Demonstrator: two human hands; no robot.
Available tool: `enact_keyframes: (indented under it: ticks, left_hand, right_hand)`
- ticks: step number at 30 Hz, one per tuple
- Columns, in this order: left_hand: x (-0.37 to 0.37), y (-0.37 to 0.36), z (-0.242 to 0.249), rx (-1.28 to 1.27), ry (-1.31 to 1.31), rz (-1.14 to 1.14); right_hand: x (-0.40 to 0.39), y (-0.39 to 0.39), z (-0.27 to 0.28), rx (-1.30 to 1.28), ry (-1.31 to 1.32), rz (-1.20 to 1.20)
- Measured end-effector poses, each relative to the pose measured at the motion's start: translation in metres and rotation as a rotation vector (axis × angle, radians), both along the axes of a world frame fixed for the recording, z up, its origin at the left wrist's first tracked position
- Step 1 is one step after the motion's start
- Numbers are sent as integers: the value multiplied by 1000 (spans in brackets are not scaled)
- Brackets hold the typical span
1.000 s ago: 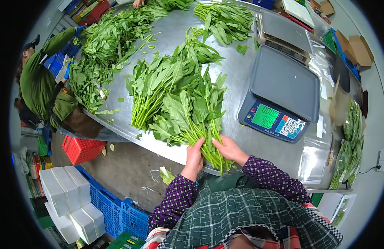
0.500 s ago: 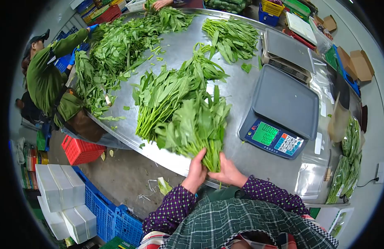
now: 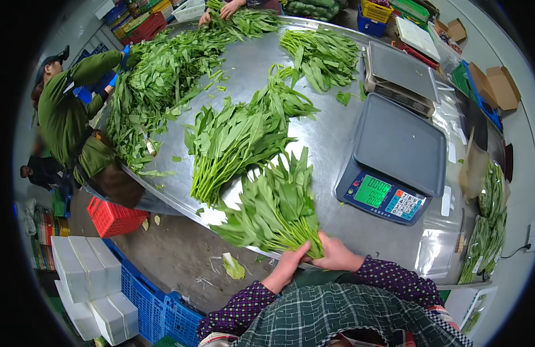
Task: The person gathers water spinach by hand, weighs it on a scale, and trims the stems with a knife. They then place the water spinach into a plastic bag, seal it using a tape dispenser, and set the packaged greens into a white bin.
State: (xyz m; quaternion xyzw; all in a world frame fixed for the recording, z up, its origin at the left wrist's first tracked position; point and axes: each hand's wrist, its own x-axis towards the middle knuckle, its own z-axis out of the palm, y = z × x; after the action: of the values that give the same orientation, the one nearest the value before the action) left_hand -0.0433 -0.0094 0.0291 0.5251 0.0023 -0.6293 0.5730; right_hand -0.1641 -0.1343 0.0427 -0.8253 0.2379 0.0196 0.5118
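Left hand (image 3: 287, 268): closed on the bunch (image 3: 279, 211), lower centre, probably to even the stems (image 3: 300, 232)
Right hand (image 3: 339, 253): closed there too, sparing leaves (image 3: 258, 202)
Scale (image 3: 399, 147): right of centre, perhaps for easy reach

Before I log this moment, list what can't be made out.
Head view: finger placement of the left hand and right hand beneath the held greens, hidden by the stems.
Head view: far co-worker's head, cut off by the top edge.
Head view: print on the bagged greens' labels, too small.
Head view: contents of the white boxes, hidden by their walls.
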Motion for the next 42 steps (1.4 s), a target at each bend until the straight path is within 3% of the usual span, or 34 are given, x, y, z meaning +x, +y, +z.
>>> enact_keyframes:
  ticks: [1, 3, 4, 6, 7, 8, 10, 11, 12, 15, 22, 25, 33, 35, 38, 42]
  left_hand:
    - [6, 5, -3, 3, 4, 1]
    - [24, 11, 8, 27, -265, -600]
    - [36, 11, 27, 49, -528, -745]
    - [68, -8, 57, -98, -759, -512]
    - [85, -31, 72, -40, -1034, -394]
    - [101, -58, 73, -44, -1280, -244]
    - [139, -114, 29, -188, -1508, -98]
    - [158, -139, 1, -298, -1825, -93]
    - [168, -153, -8, -159, -1917, -269]
    - [196, -177, -39, 123, -2130, -283]
    - [209, -186, -36, 73, -1943, 16]
    - [217, -187, -38, -139, -2030, -68]
    - [216, -181, -27, -16, -1964, -439]
    - [217, -182, -32, -59, -2000, -369]
    - [207, -182, -17, -229, -2061, -28]
    - [206, -165, -16, -135, -1844, -54]
  right_hand:
    - [-8, -7, -3, 3, 4, 1]
    - [-25, -21, -7, -222, 227, 162]
    - [-32, -26, -9, -221, 225, 154]
    - [-40, -27, -13, -250, 198, 182]
    - [-39, -25, -12, -246, 194, 182]
    - [-37, -25, -8, -250, 178, 216]
    - [-34, -23, -8, -258, 161, 247]
    - [-35, -22, -11, -254, 169, 243]
    - [-36, -24, -12, -254, 179, 240]
    - [-41, -22, -14, -221, 179, 179]
    - [-48, -21, -36, -142, 164, 156]
    - [-48, -23, -39, -103, 214, 191]
    - [-49, -25, -44, -61, 240, 215]
    - [-49, -26, -46, -54, 246, 213]
    - [-49, -24, -47, -59, 265, 205]
    - [-49, -24, -45, -75, 249, 206]
